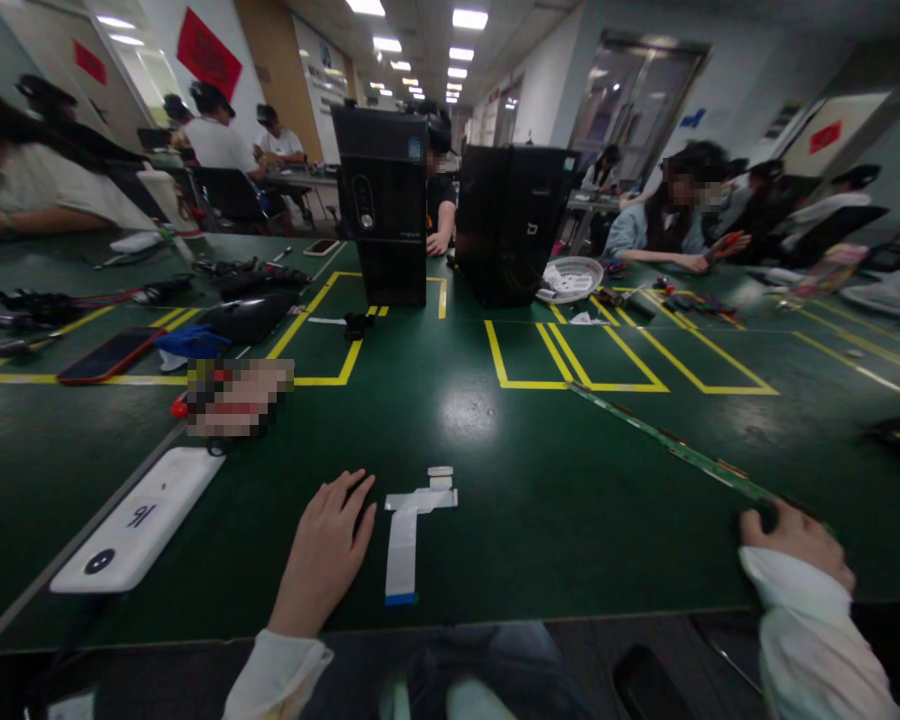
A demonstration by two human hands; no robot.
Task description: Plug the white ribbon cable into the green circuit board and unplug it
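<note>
Flat on the green table, my left hand (332,545) has its fingers stretched out and holds nothing. Just to its right lies a white flat ribbon cable (403,545), roughly T-shaped, with a blue end towards me and a small connector at the far end. At the right, my right hand (799,545) is closed on the near end of a long, narrow green circuit board strip (675,447). The strip runs away from me to the left along the table. Part of its near end is hidden under my fingers.
A white power-bank-like device (139,520) lies at the left, near an orange-edged phone (111,354). Two black computer towers (390,220) stand ahead, beside a white basket (572,277). Yellow tape (585,386) marks the table (540,520). Other people sit around.
</note>
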